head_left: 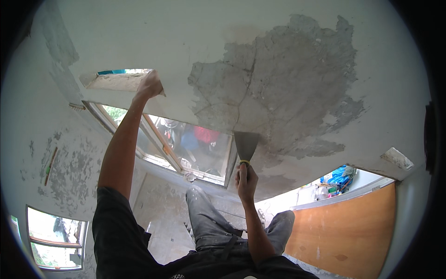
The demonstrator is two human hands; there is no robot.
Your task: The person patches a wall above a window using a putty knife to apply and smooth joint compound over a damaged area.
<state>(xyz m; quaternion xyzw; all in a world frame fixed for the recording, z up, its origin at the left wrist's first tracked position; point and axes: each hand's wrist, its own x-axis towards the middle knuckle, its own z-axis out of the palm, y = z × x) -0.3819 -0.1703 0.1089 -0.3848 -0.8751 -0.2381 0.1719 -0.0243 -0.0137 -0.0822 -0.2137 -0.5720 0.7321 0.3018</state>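
Observation:
My right hand (pixel 246 182) is closed round the handle of a wide putty knife (pixel 246 144) with a yellow band below its blade. The blade points up and lies at the wall, beside the window's upper right corner and at the lower edge of a large bare grey patch (pixel 288 79) where the white coating is gone. A dark crack runs down through that patch. My left hand (pixel 150 85), arm stretched up, grips the right end of a narrow wall opening (pixel 114 83) above the window; its fingertips are partly hidden inside.
Below the opening is a sliding window (pixel 186 139) with a wooden-edged frame. An orange-brown wooden door (pixel 346 228) stands at lower right, with blue bundled material (pixel 341 176) beyond it. The left wall has flaking grey patches (pixel 76 172) and another window (pixel 56 237). Dusty floor (pixel 162 223) lies far below my legs.

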